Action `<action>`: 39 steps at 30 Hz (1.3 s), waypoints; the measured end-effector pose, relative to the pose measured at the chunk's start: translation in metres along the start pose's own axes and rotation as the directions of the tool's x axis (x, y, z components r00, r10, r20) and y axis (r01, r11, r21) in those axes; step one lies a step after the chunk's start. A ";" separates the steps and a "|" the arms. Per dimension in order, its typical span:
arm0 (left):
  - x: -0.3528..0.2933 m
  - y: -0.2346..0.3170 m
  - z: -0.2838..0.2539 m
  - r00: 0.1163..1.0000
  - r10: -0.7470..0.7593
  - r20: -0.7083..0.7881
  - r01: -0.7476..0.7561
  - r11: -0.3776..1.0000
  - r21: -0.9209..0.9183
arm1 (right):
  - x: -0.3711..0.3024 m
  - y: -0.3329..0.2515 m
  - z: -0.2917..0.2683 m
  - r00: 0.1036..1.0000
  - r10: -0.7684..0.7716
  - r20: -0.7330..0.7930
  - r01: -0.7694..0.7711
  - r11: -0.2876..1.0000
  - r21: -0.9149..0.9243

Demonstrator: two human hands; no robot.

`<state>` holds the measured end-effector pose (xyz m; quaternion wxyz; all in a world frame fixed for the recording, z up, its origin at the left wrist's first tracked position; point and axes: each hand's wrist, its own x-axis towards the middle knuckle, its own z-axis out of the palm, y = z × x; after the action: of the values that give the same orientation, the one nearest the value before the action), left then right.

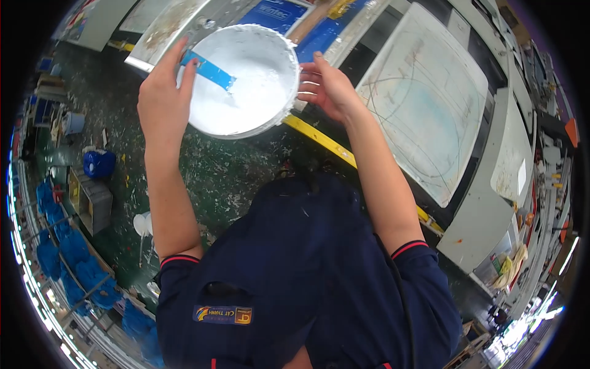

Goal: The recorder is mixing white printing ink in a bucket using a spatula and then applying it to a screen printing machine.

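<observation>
A round white bucket [289,58] of thick white paste [249,107] is in front of me, paste crusted along its rim. My left hand [165,95] is at its left edge, thumb and fingers closed on the outer end of a flat blue scraper [212,74]. The scraper's far end lies in or against the paste. At the bucket's right side is my right hand [332,91], its fingers apart and curved toward the wall. Whether those fingertips touch the bucket I cannot tell.
A pale stained panel [424,104] on a machine stands at the right, with a yellow bar [326,142] along its near side. Blue containers [270,15] sit beyond the bucket. On the paint-spattered floor are a blue jug [99,163] and a grey crate [90,200].
</observation>
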<state>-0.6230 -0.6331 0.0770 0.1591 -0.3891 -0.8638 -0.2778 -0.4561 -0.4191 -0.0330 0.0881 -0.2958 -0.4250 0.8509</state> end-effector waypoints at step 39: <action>-0.112 0.196 0.108 0.649 0.678 0.346 -0.015 0.465 -0.885 | 0.038 0.020 -0.129 0.417 -0.543 -0.729 -0.099 0.770 -0.630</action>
<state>-0.4076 -0.5275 0.0061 -0.3027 -0.6678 -0.5131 -0.4462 -0.4104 -0.3294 -0.1250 0.3199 -0.6422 -0.5908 0.3691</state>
